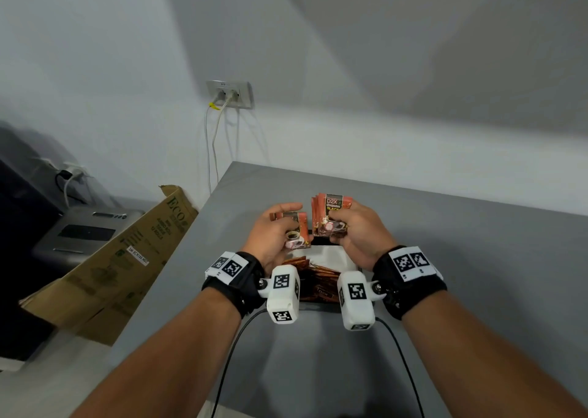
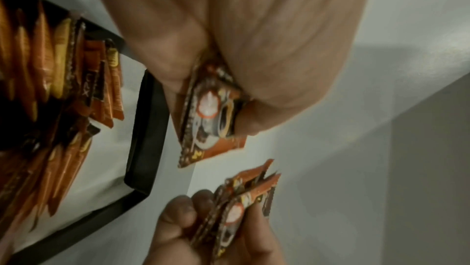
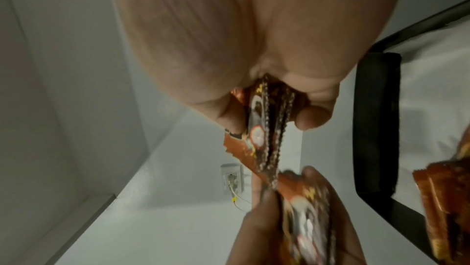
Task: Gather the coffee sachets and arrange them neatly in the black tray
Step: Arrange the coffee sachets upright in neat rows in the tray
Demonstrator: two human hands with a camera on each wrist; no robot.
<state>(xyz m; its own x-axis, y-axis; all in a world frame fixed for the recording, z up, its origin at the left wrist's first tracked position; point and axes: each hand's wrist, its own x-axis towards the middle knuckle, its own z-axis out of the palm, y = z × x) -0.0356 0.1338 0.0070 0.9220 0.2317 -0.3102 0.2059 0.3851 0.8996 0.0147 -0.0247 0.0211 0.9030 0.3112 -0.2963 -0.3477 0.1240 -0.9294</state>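
Both my hands hover over the far end of the black tray (image 1: 321, 307), which has a white lining. My left hand (image 1: 291, 223) grips a small bunch of orange-brown coffee sachets (image 1: 297, 234). My right hand (image 1: 342, 223) grips a thicker stack of sachets (image 1: 332, 209), held upright with the print facing me. The two bunches almost touch. More sachets (image 1: 318, 277) lie in rows in the near half of the tray. In the left wrist view, thumb and fingers pinch the sachets (image 2: 211, 112) beside the tray rim (image 2: 147, 128). In the right wrist view, the stack (image 3: 267, 124) shows edge-on.
The grey table (image 1: 445, 242) ends in an edge at the left. Beyond it stand a leaning cardboard box (image 1: 127, 252) and a grey machine (image 1: 86, 233). A wall socket (image 1: 230, 94) with hanging cables sits behind the table. Black wrist-camera cables (image 1: 229, 354) run toward me.
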